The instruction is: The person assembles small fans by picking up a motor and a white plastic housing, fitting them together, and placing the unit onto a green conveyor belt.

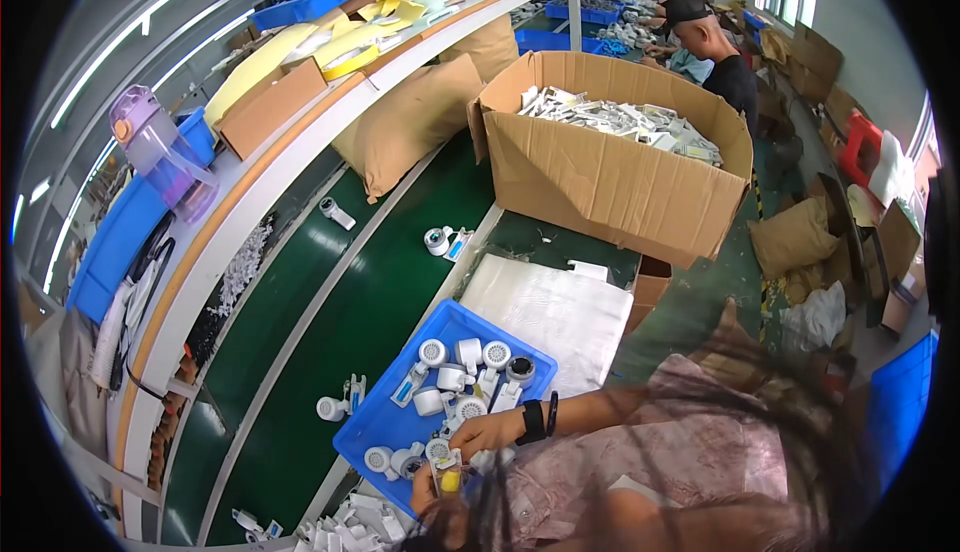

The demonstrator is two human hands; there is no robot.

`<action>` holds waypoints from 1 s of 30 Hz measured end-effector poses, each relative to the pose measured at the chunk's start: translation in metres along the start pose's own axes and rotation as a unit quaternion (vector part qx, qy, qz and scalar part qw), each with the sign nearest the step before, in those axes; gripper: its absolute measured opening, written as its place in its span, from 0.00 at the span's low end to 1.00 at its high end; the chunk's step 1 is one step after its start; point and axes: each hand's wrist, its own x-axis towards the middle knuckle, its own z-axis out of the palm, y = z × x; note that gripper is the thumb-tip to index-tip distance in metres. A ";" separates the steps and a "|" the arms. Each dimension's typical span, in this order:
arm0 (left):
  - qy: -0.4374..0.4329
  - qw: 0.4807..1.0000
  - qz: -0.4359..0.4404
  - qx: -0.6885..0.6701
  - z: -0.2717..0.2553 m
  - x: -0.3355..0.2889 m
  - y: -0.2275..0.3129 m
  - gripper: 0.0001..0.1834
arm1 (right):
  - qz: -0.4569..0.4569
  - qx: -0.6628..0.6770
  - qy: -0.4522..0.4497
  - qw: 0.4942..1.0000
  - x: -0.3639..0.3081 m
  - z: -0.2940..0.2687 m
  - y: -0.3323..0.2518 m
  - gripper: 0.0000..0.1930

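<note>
A blue tray (349, 436) holds several white plastic devices (495, 355) with round, grilled heads and short handles. My right hand (487, 433), a black band on its wrist, is over the tray's near side, its fingers curled in at a small white piece with a yellow part (451, 480). Below it, my left hand (425, 492) has its fingers closed around that same piece. Loose strands of hair blur part of this area, and the left palm is hidden.
A green conveyor (385, 252) carries a few similar white devices. White parts (350, 527) are heaped below the tray. Beyond a white sheet (550, 317) stands a large carton (610, 187) of white parts. A shelf with a purple bottle (165, 152) runs along the left; a person (735, 77) works farther back.
</note>
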 end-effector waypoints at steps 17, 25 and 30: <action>0.038 0.999 0.019 0.008 -0.006 -0.013 -0.015 0.10 | -0.121 -0.180 0.176 0.960 -0.015 0.015 -0.032 0.08; 0.013 0.998 0.061 -0.015 0.002 -0.019 -0.001 0.09 | -0.121 -0.146 0.163 0.968 -0.015 0.009 -0.004 0.05; 0.000 0.992 0.086 0.089 -0.001 -0.014 -0.002 0.10 | -0.165 -0.260 0.242 0.920 -0.012 0.016 -0.040 0.02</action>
